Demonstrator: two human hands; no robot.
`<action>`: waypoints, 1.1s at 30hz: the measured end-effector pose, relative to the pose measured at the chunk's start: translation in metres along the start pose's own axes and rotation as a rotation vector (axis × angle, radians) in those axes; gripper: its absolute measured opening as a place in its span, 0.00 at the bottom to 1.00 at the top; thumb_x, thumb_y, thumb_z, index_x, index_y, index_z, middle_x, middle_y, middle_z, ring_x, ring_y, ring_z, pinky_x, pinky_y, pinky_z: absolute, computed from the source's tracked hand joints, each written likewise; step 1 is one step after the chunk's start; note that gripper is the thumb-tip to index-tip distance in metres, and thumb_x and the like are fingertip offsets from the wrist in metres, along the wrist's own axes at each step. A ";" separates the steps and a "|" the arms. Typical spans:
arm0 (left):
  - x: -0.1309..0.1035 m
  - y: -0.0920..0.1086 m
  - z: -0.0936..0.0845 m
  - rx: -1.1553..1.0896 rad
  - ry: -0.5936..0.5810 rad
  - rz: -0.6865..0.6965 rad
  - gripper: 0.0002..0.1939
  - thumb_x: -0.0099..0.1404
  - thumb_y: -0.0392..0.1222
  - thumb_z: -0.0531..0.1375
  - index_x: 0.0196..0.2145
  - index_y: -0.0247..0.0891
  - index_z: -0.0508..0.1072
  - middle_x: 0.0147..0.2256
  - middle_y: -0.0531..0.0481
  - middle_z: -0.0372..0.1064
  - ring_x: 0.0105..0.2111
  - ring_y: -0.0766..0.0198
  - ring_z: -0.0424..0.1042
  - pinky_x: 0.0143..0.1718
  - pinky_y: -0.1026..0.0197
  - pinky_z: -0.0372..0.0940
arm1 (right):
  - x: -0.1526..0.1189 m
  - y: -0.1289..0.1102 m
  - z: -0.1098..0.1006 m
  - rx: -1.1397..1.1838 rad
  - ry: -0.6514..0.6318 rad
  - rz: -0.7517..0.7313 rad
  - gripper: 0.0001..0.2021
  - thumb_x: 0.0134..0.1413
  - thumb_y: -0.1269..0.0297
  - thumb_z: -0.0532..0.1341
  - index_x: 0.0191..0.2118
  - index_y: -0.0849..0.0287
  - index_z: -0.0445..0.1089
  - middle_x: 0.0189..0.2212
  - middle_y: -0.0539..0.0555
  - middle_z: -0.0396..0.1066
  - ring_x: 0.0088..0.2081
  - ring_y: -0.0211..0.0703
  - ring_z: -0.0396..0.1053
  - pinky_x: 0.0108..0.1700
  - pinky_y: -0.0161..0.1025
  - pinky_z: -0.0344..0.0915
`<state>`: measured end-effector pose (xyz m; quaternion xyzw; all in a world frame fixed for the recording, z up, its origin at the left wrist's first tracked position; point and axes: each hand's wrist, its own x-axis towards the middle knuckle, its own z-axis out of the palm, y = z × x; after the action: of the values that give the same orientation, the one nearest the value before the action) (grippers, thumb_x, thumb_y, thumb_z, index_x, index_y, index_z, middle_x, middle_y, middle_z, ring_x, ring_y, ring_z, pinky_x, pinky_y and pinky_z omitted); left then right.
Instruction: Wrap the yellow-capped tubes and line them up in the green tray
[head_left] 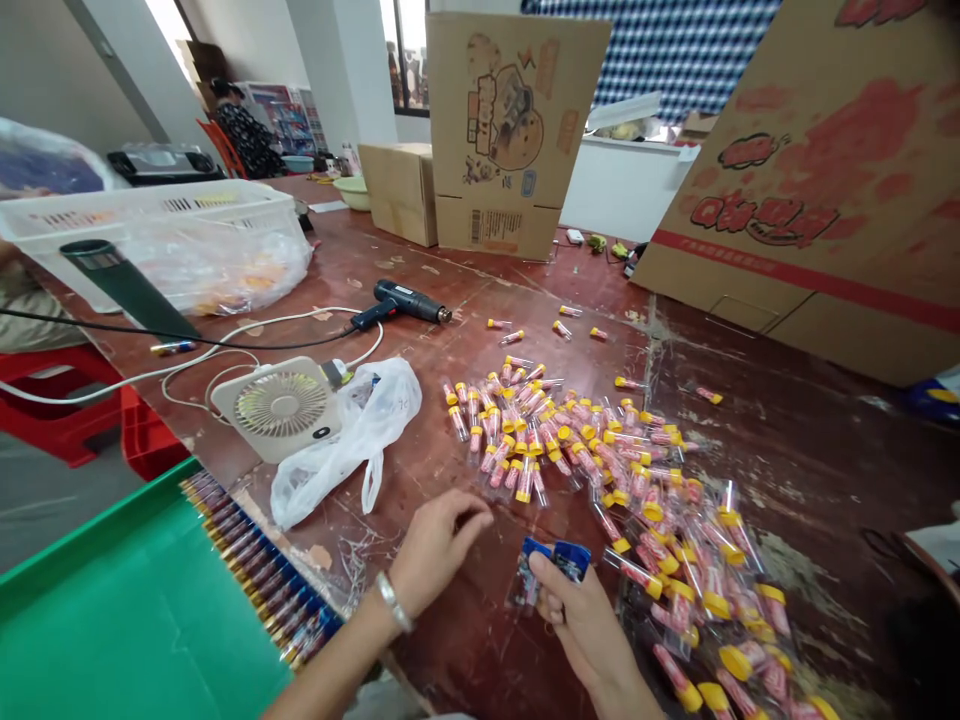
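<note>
My right hand (581, 625) is closed on small blue wrappers (566, 560) with clear lower parts, low in the middle of the head view. To its left, my left hand (442, 545), with a silver bracelet at the wrist, hovers over the red-brown table (420, 470). Its fingers are curved, and whether anything lies between them is hidden. Beyond and right of my hands spreads a heap of small clear tubes (525, 430) with yellow caps and pink contents.
A green tray (127, 610) with a row of blue-wrapped tubes (255, 570) is at lower left. A fan (281, 405), white plastic bag (337, 460), heat gun (405, 302) and basket (75, 225) stand beyond. Cardboard boxes (510, 130) rise behind. A person (244, 130) sits far back.
</note>
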<state>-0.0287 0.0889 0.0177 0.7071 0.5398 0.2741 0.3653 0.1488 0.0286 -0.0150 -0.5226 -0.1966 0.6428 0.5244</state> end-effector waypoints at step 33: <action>-0.078 -0.002 0.030 -0.742 -0.040 -0.254 0.11 0.58 0.42 0.66 0.38 0.38 0.76 0.32 0.51 0.68 0.32 0.62 0.68 0.35 0.62 0.64 | -0.006 -0.002 0.019 0.259 -0.001 0.002 0.22 0.37 0.62 0.75 0.22 0.58 0.58 0.17 0.39 0.47 0.18 0.28 0.42 0.17 0.28 0.44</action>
<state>-0.0271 0.0073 -0.0003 0.4598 0.4800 0.3894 0.6376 0.1328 0.0298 -0.0036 -0.4503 -0.1115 0.6636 0.5869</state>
